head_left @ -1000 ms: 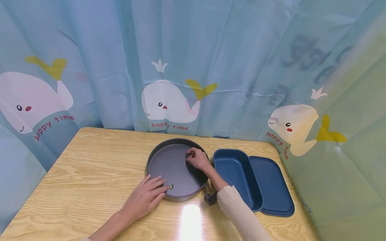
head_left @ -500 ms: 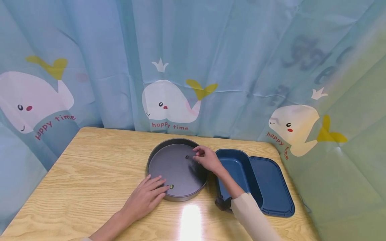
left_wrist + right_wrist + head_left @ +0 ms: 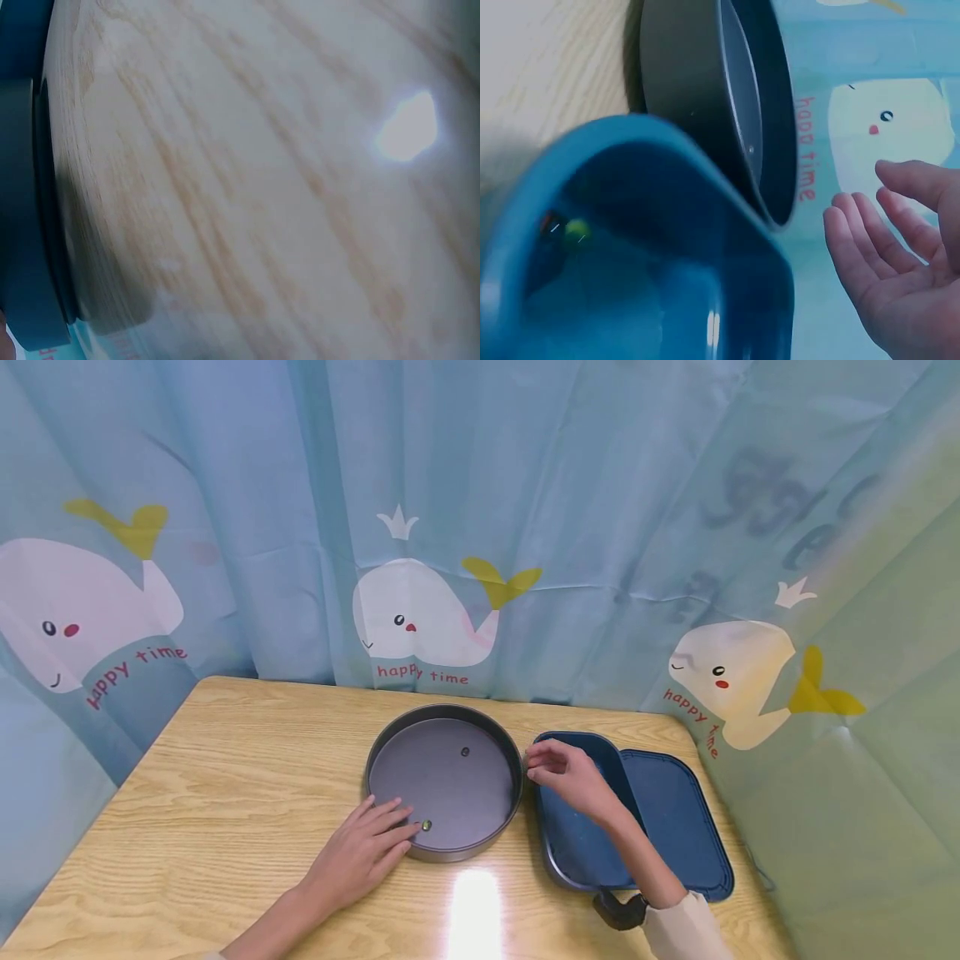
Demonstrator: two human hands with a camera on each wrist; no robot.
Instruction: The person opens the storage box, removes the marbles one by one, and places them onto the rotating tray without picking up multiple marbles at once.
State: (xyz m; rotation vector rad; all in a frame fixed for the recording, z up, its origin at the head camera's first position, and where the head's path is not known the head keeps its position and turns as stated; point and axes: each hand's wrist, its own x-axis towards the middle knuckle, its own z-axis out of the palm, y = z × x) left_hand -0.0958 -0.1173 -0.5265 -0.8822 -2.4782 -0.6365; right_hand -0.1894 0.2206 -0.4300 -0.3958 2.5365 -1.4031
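Note:
A round dark grey cake pan (image 3: 450,785) stands on the wooden table. On its floor lie a green marble (image 3: 427,826), right by the left fingertips, and a darker marble (image 3: 465,752) toward the far right. My left hand (image 3: 362,852) rests over the pan's near left rim with fingers extended. My right hand (image 3: 573,781) hovers over the far left part of a deep blue box (image 3: 581,847), fingers loosely bent. In the right wrist view, nothing shows between those fingers. A yellow-green marble (image 3: 577,230) and a reddish one (image 3: 551,223) sit in a corner of the box.
A flat blue lid (image 3: 686,818) lies against the box's right side. Behind the wooden table (image 3: 247,777) hangs a blue curtain (image 3: 450,485) with whale prints. The pan and box stand close side by side. Bright glare falls on the table's front.
My right hand has let go of the darker marble in the pan and moved right, out over the blue box. My left hand has stayed at the pan's rim.

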